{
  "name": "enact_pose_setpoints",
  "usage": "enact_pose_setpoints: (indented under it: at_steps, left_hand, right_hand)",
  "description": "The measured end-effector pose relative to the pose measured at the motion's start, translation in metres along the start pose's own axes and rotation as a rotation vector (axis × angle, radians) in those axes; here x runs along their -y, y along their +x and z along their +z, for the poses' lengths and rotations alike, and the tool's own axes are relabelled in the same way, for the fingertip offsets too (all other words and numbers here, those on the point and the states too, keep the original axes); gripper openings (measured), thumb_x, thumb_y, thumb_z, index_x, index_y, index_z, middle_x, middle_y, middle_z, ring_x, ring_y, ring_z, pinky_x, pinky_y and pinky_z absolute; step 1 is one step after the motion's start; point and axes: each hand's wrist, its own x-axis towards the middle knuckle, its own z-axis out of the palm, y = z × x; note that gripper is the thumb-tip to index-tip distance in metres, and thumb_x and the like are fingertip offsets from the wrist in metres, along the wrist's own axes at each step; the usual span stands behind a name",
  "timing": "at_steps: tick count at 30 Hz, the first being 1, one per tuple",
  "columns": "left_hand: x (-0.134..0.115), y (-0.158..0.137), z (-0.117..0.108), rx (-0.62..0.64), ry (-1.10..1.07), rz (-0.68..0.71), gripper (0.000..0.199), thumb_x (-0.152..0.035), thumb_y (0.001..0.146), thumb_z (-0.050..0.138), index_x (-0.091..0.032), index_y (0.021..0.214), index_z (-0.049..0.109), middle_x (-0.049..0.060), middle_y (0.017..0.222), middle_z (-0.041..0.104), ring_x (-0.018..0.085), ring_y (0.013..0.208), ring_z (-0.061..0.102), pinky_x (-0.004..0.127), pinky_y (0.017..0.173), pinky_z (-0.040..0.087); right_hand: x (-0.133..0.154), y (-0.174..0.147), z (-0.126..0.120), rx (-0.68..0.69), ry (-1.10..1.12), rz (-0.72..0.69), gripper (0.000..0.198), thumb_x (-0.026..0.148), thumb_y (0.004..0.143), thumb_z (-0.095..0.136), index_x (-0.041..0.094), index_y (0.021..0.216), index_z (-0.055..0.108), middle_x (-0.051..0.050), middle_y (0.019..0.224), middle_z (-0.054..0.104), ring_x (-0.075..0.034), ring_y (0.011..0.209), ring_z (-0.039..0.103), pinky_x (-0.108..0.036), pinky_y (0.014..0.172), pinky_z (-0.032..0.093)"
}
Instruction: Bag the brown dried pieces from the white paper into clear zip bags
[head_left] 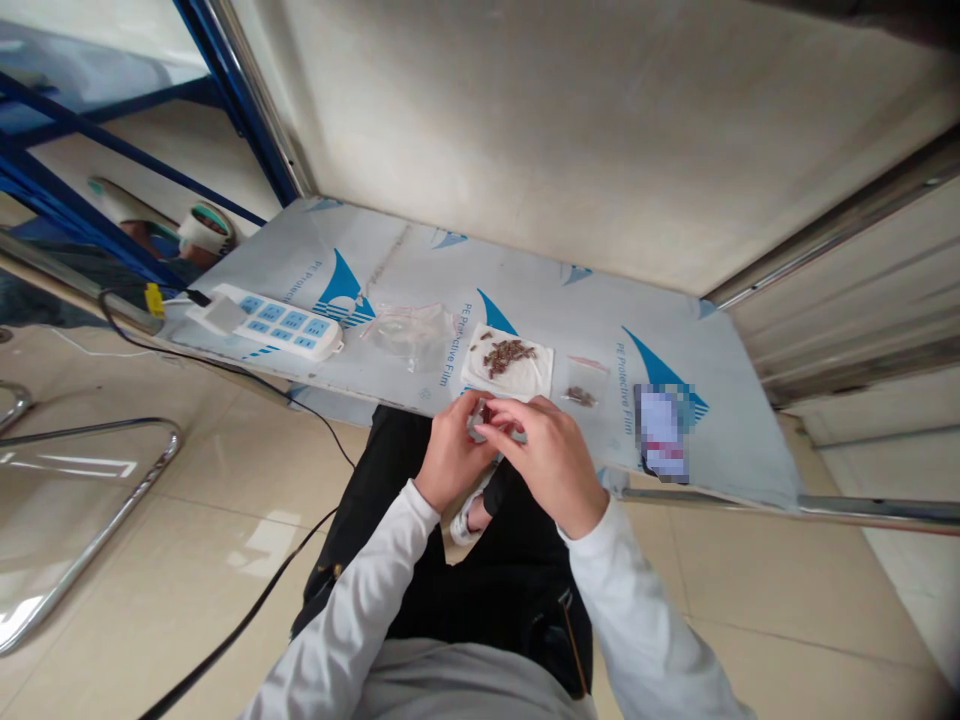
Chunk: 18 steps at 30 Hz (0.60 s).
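Observation:
My left hand [453,448] is closed on what looks like a small clear plastic bag [475,424], partly covered by the fingers. Close against it, my right hand [553,452] is pinched at the bag's opening, and a dark brown bit shows between the two hands. Whatever the right fingertips hold is too small to name. Just beyond them, a pile of small brown pieces [508,357] lies on a white folded cloth or tissue [531,380]. To its right is a small clear zip bag [588,376] with several brown pieces inside.
A film-covered table [390,250] spans the view. On it are clear plastic bags [409,335], a white power strip [289,330] with a plug and black cable, and a blurred phone [662,432]. Another person's hand [206,235] with tape rolls shows at far left. A metal chair frame [142,510] stands left.

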Motion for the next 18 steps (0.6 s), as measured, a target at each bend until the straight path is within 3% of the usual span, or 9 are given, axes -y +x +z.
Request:
enact_pose_setpoints:
  at_steps: [4,6,9,13,18]
  left_hand:
    - [-0.001,-0.004,-0.005,0.033,-0.029,0.008,0.025,-0.021,0.072,0.066,-0.02,0.094,0.056,-0.001,0.082,0.064,0.013,0.072,0.059,0.024,0.069,0.046]
    - [-0.001,-0.007,-0.009,0.075,-0.083,0.026,0.041,-0.028,0.067,0.074,-0.019,0.102,0.055,0.001,0.087,0.063,0.014,0.075,0.059,0.026,0.072,0.047]
    - [-0.002,-0.012,-0.013,0.07,-0.322,0.019,0.057,-0.034,0.066,0.077,-0.018,0.113,0.051,0.006,0.098,0.062,0.017,0.085,0.059,0.028,0.079,0.049]
    - [-0.008,-0.016,-0.014,-0.033,-0.592,-0.082,0.021,-0.033,0.085,0.06,-0.016,0.097,0.06,0.008,0.093,0.065,0.016,0.086,0.061,0.028,0.079,0.049]
    - [-0.017,-0.019,-0.012,-0.206,-0.516,-0.078,0.01,-0.025,0.084,0.063,-0.016,0.085,0.066,0.005,0.082,0.066,0.014,0.079,0.059,0.026,0.078,0.045]
  right_hand:
    - [-0.006,-0.001,-0.012,0.124,0.039,-0.078,0.018,0.029,0.081,0.068,0.025,0.098,0.066,-0.003,0.086,0.072,-0.021,0.082,0.066,-0.034,0.075,0.051]
    - [-0.009,-0.001,-0.021,0.164,0.098,-0.113,0.007,0.023,0.085,0.063,0.025,0.09,0.067,-0.001,0.086,0.071,-0.018,0.081,0.066,-0.03,0.076,0.05]
    - [-0.011,-0.002,-0.037,0.164,0.153,-0.123,0.011,0.019,0.087,0.059,0.025,0.086,0.068,0.0,0.086,0.071,-0.016,0.081,0.066,-0.027,0.076,0.05]
    - [-0.009,-0.006,-0.056,0.165,0.152,-0.152,0.009,0.019,0.087,0.058,0.023,0.086,0.066,-0.002,0.091,0.069,-0.016,0.086,0.065,-0.029,0.079,0.05]
    - [-0.004,-0.013,-0.069,0.059,0.044,-0.179,0.007,0.02,0.088,0.057,0.021,0.085,0.064,-0.008,0.115,0.061,-0.021,0.11,0.059,-0.035,0.094,0.047]
